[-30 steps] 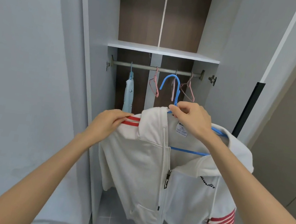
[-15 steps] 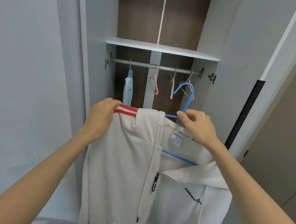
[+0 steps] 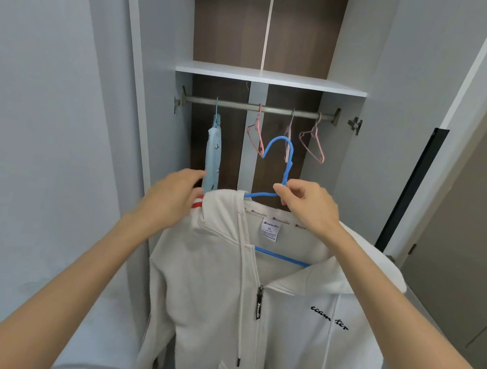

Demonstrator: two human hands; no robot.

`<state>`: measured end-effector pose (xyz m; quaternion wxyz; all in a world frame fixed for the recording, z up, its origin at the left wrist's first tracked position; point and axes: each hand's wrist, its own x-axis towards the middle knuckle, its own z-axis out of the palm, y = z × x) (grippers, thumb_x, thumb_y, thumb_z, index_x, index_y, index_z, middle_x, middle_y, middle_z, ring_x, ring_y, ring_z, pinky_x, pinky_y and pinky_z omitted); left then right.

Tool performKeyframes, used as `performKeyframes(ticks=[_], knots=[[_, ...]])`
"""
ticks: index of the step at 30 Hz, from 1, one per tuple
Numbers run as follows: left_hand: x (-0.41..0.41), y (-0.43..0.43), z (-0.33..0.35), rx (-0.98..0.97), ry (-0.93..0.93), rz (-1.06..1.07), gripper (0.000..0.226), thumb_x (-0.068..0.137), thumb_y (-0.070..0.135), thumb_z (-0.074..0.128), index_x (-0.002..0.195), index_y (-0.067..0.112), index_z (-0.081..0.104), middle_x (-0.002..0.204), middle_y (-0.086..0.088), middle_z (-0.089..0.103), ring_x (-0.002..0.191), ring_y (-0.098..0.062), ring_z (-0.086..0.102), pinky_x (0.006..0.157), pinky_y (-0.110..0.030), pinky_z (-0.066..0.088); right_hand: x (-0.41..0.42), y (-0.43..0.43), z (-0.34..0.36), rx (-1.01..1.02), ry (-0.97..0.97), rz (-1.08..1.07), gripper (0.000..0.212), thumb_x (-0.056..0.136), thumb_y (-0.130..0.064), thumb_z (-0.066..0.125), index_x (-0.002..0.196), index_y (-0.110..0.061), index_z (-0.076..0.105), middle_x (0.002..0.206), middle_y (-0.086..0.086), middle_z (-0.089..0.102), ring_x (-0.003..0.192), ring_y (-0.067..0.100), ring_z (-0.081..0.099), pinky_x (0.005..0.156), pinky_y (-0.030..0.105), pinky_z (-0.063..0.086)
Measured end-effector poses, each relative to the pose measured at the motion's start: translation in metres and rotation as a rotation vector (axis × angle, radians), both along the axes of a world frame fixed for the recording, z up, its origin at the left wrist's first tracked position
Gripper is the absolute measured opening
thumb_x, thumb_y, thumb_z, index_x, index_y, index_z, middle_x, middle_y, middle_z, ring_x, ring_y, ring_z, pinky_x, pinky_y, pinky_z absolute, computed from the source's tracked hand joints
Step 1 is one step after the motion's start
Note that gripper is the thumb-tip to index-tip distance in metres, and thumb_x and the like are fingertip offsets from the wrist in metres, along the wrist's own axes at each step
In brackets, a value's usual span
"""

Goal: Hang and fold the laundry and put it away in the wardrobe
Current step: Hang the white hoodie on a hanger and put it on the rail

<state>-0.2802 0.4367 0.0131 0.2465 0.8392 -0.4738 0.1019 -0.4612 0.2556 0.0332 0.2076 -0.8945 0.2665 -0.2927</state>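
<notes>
A white zip hoodie [image 3: 285, 312] with red stripes hangs on a blue hanger [image 3: 285, 165], held up in front of the open wardrobe. My right hand [image 3: 309, 206] pinches the hanger at its neck, just below the hook. My left hand [image 3: 175, 194] grips the hoodie's left shoulder by the red stripes. The hanger's hook is a little below the metal rail [image 3: 257, 108] and does not touch it. A light blue garment [image 3: 213, 155] hangs at the rail's left end.
Three empty pink hangers [image 3: 312, 144] hang on the rail, behind and beside the blue hook. A white shelf [image 3: 271, 78] sits just above the rail. The wardrobe doors [image 3: 411, 83] stand open on both sides. Some laundry shows at the bottom right corner.
The hoodie on its hanger has stayed raised before the wardrobe. The blue hook has swung from the right back to the middle of the rail, still below it.
</notes>
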Motion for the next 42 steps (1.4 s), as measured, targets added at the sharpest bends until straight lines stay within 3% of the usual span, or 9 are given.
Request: performKeyframes(ticks=[6, 9, 11, 17, 23, 27, 30, 35, 42], knots=[[-0.032, -0.04, -0.002, 0.118, -0.043, -0.327, 0.033, 0.101, 0.03, 0.036, 0.128, 0.018, 0.051, 0.124, 0.001, 0.058, 0.113, -0.015, 0.052, 0.109, -0.039, 0.029, 0.01, 0.002, 0.0, -0.073, 0.046, 0.077, 0.042, 0.092, -0.053, 0.047, 0.063, -0.025, 0.055, 0.054, -0.009, 0.052, 0.054, 0.007, 0.047, 0.053, 0.025, 0.033], [-0.038, -0.054, -0.005, 0.023, -0.029, -0.28, 0.02, 0.101, 0.027, 0.037, 0.091, 0.019, 0.053, 0.089, 0.0, 0.062, 0.078, -0.012, 0.052, 0.08, -0.033, 0.048, 0.003, -0.001, 0.006, -0.044, 0.051, 0.127, 0.038, 0.092, -0.052, 0.049, 0.063, -0.029, 0.057, 0.053, -0.009, 0.052, 0.051, 0.006, 0.046, 0.052, 0.023, 0.034], [-0.042, -0.063, -0.009, -0.035, -0.075, -0.214, 0.018, 0.1, 0.028, 0.04, 0.087, 0.021, 0.049, 0.082, 0.003, 0.058, 0.071, -0.011, 0.049, 0.062, -0.022, 0.042, -0.005, -0.006, 0.007, -0.005, 0.05, 0.134, 0.032, 0.091, -0.051, 0.052, 0.069, -0.031, 0.062, 0.056, -0.009, 0.057, 0.053, 0.004, 0.048, 0.053, 0.022, 0.036], [-0.045, -0.084, -0.019, -0.106, -0.026, -0.111, 0.012, 0.097, 0.025, 0.049, 0.096, 0.018, 0.058, 0.086, 0.004, 0.059, 0.076, -0.01, 0.053, 0.069, -0.017, 0.038, -0.04, -0.045, -0.018, -0.162, -0.071, -0.263, 0.021, 0.086, -0.042, 0.061, 0.081, -0.022, 0.058, 0.081, -0.006, 0.059, 0.081, 0.016, 0.047, 0.066, 0.032, 0.038], [-0.039, -0.091, -0.02, -0.172, -0.052, -0.113, 0.013, 0.096, 0.017, 0.049, 0.084, 0.018, 0.055, 0.083, -0.002, 0.063, 0.072, -0.012, 0.052, 0.057, -0.012, 0.029, -0.076, -0.079, -0.072, 0.485, -0.008, -0.463, 0.036, 0.097, -0.035, 0.04, 0.067, -0.016, 0.034, 0.067, 0.003, 0.042, 0.063, 0.023, 0.042, 0.056, 0.03, 0.033], [-0.037, -0.092, -0.016, -0.221, -0.055, -0.141, 0.018, 0.098, 0.017, 0.046, 0.088, 0.015, 0.061, 0.082, -0.001, 0.063, 0.074, -0.013, 0.053, 0.063, -0.019, 0.035, -0.078, -0.083, -0.094, 1.204, -0.292, -0.319, 0.034, 0.102, -0.035, 0.037, 0.121, -0.008, 0.046, 0.121, 0.015, 0.051, 0.109, 0.033, 0.052, 0.09, 0.04, 0.044], [-0.035, -0.089, -0.015, -0.233, -0.014, -0.152, 0.022, 0.099, 0.019, 0.043, 0.086, 0.016, 0.06, 0.081, 0.002, 0.06, 0.075, -0.01, 0.052, 0.061, -0.012, 0.034, -0.075, -0.089, -0.097, 1.439, -0.603, -0.235, 0.031, 0.102, -0.033, 0.039, 0.118, -0.009, 0.049, 0.111, 0.01, 0.057, 0.099, 0.026, 0.057, 0.092, 0.037, 0.044], [-0.025, -0.079, -0.018, -0.233, 0.036, -0.166, 0.023, 0.099, 0.017, 0.044, 0.085, 0.014, 0.062, 0.083, 0.0, 0.063, 0.076, -0.011, 0.053, 0.065, -0.018, 0.035, -0.071, -0.096, -0.09, 1.362, -0.786, -0.219, 0.014, 0.098, -0.017, 0.049, 0.1, -0.009, 0.06, 0.097, 0.004, 0.064, 0.084, 0.019, 0.064, 0.07, 0.029, 0.052], [-0.023, -0.074, -0.031, -0.097, 0.055, -0.275, 0.023, 0.099, 0.022, 0.044, 0.1, 0.011, 0.063, 0.096, 0.001, 0.064, 0.085, -0.017, 0.058, 0.075, -0.029, 0.047, -0.05, -0.096, -0.036, 0.871, -0.605, -0.205, 0.02, 0.092, -0.013, 0.051, 0.075, -0.011, 0.061, 0.06, -0.006, 0.055, 0.055, 0.009, 0.05, 0.055, 0.017, 0.046]])
